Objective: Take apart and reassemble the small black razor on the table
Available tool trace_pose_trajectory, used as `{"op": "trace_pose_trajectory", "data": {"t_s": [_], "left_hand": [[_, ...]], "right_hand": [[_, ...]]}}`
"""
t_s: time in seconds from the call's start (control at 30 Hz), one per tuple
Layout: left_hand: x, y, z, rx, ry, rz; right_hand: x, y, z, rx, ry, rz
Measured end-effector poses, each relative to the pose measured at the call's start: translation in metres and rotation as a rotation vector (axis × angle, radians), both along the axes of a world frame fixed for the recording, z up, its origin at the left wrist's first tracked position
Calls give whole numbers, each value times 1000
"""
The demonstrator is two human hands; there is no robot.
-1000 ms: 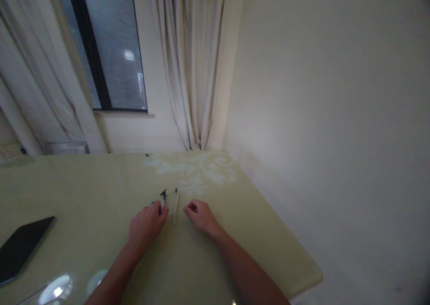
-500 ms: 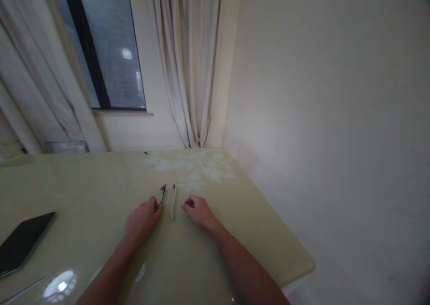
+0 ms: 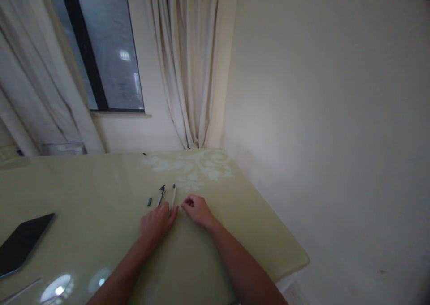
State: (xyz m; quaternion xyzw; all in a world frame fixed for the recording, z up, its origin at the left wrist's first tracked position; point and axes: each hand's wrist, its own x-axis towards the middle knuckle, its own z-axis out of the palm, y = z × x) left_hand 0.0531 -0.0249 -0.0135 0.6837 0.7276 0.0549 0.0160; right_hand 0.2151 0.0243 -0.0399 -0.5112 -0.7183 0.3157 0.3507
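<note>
My left hand (image 3: 157,224) rests on the table with thumb and forefinger closed around the lower part of a slim white stick with a dark tip (image 3: 174,193). Its lower end is hidden by the fingers. Just left of it lies a thin grey-and-black pen-like piece (image 3: 161,196) with small black bits at its top, its lower end close to my fingers. A short dark green-black piece (image 3: 149,201) lies further left. My right hand (image 3: 198,211) is curled in a pinch right of the stick; whatever its fingertips hold is too small to make out.
A flat black tablet-like slab (image 3: 25,242) lies at the left of the glossy table (image 3: 101,184), with a thin rod (image 3: 23,290) near the front. A tiny dark bit (image 3: 144,154) is at the back edge. The wall (image 3: 319,139) borders the right side.
My left hand has moved right and nearer, from the grey-and-black piece to the white stick. The short dark green-black piece has come into view. My right hand has stayed almost still.
</note>
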Motion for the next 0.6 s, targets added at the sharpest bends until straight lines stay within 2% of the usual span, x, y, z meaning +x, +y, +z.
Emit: {"op": "trace_pose_trajectory", "data": {"t_s": [0.2, 0.6], "left_hand": [[-7, 3, -3, -28, -71, -11], [-9, 6, -3, -17, -60, -43]], "right_hand": [[-1, 0, -3, 5, 15, -3], [-1, 0, -5, -1, -6, 14]]}}
